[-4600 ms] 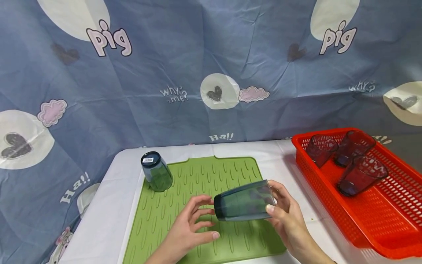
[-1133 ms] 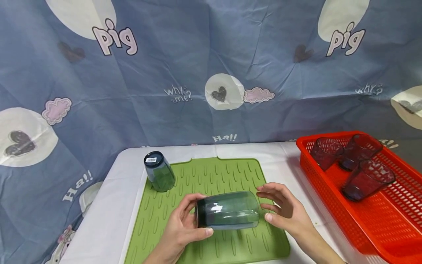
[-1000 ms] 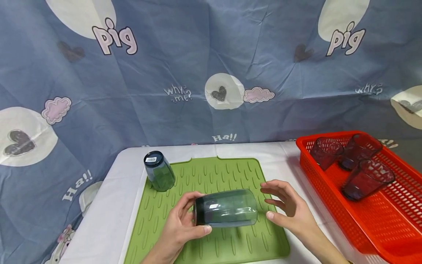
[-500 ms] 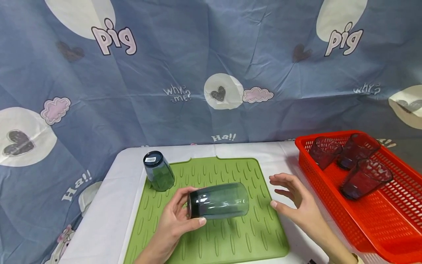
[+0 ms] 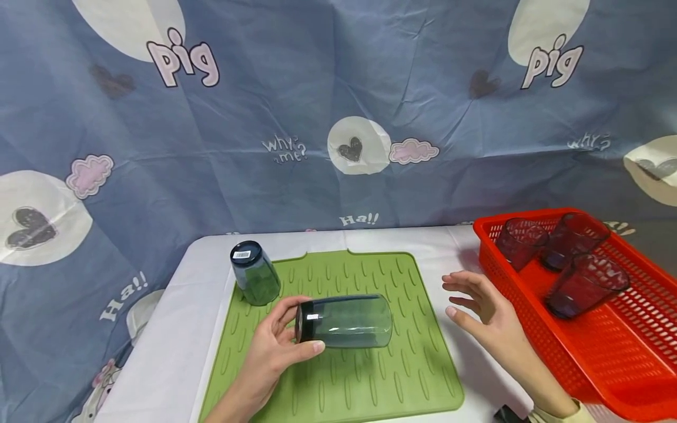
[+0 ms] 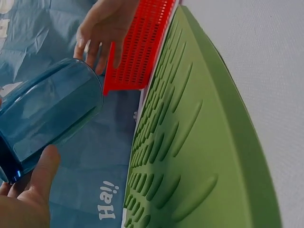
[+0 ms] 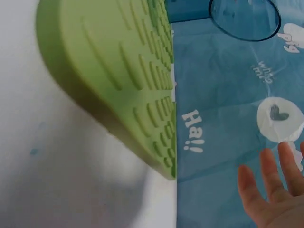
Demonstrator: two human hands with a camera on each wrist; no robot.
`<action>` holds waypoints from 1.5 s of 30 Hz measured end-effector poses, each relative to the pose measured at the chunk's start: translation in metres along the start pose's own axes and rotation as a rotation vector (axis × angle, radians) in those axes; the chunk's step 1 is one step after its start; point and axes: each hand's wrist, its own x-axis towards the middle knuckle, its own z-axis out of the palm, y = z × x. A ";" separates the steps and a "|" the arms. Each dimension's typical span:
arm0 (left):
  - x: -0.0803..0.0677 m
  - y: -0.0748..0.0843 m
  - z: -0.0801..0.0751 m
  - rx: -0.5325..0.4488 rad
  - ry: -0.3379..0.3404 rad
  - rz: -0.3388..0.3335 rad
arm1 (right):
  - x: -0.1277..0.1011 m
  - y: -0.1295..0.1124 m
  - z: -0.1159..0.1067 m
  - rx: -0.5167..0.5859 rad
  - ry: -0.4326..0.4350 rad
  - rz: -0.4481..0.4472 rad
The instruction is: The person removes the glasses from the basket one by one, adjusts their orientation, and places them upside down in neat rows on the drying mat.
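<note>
My left hand (image 5: 272,346) grips a blue-green drinking glass (image 5: 349,321) round its dark base. The glass lies sideways above the green ridged mat (image 5: 328,385), its mouth pointing right; in the left wrist view the same glass (image 6: 52,107) is clear of the mat. My right hand (image 5: 489,311) hovers between the mat and the red basket, fingers spread and loosely bent, with nothing in it. A second glass (image 5: 256,279) stands upside down at the mat's back left corner, a white label on its base.
On the right sits a red plastic basket (image 5: 560,358) with perforated walls. Three glasses lean inside it, the nearest one (image 5: 587,285) tilted. A blue printed cloth (image 5: 296,194) hangs behind the white table (image 5: 158,352). A small black object (image 5: 508,414) shows by the right sleeve.
The glass went from the right hand's grip at its rim to the left hand's at its base, then shifted left. My right hand let go and drew away rightward.
</note>
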 end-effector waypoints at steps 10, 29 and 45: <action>0.003 0.001 -0.004 0.020 0.041 0.013 | -0.002 0.009 -0.003 0.017 -0.014 0.024; 0.010 0.008 -0.006 0.149 0.165 0.076 | -0.005 0.011 -0.008 0.021 -0.020 -0.007; 0.011 0.012 -0.016 0.287 0.209 0.070 | 0.000 0.019 -0.007 0.004 -0.014 0.011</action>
